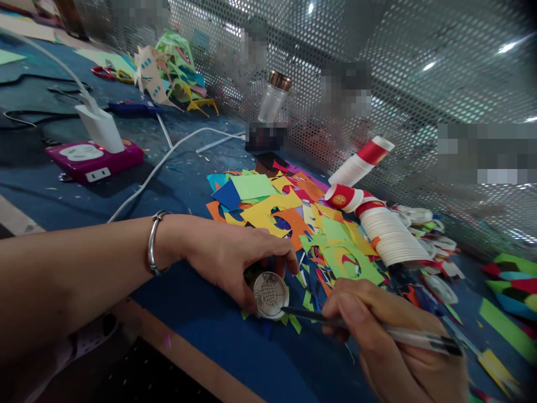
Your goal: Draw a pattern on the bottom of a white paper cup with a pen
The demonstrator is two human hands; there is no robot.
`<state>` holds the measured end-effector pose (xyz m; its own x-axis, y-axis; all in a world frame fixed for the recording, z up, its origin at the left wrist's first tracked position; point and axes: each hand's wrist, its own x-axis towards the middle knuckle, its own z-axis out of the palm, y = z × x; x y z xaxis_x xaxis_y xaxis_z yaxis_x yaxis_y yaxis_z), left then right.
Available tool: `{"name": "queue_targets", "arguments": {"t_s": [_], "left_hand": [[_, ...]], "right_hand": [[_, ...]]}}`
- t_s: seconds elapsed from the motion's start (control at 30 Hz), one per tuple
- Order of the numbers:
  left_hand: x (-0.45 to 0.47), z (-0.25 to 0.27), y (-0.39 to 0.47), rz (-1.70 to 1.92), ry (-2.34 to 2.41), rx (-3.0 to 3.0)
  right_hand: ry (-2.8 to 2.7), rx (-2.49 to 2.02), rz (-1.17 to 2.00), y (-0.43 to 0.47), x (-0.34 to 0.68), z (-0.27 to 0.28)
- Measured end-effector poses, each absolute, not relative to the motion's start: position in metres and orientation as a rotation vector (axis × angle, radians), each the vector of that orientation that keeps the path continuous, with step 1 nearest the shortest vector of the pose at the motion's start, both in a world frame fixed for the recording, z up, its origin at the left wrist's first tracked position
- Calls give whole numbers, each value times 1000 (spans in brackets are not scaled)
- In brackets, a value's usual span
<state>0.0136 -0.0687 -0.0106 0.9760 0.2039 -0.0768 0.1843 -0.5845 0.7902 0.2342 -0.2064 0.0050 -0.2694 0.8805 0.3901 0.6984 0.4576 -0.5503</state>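
Note:
My left hand [245,254] curls its thumb and fingers around a small round white paper disc [271,295]. Dark pen lines on the disc form a grid in the middle with strokes around it, and bits of green paper stick out below its edge. Between the thumb and fingers of my right hand [377,330] is a pen [413,337] with a clear barrel. The pen's dark tip meets the lower right part of the disc or hovers just over it; I cannot tell which. A silver bangle circles my left wrist.
Coloured paper scraps [289,207] pile up beyond my hands. Stacked paper cups [390,235] lie to the right. At left, a pink power strip [121,154] holds a white charger, its cable crossing the blue table. A bottle [273,101] stands by the perforated metal screen [403,101].

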Motion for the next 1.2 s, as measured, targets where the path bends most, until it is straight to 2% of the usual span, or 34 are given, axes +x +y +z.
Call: {"name": "queue_targets", "arguments": {"t_s": [0.77, 1.2], "left_hand": [[15, -16, -66, 32, 219, 2166], [14, -17, -66, 37, 202, 2170]], "right_hand": [[-2161, -1318, 434, -191, 228, 9], [-2172, -1285, 350, -193, 232, 6]]}}
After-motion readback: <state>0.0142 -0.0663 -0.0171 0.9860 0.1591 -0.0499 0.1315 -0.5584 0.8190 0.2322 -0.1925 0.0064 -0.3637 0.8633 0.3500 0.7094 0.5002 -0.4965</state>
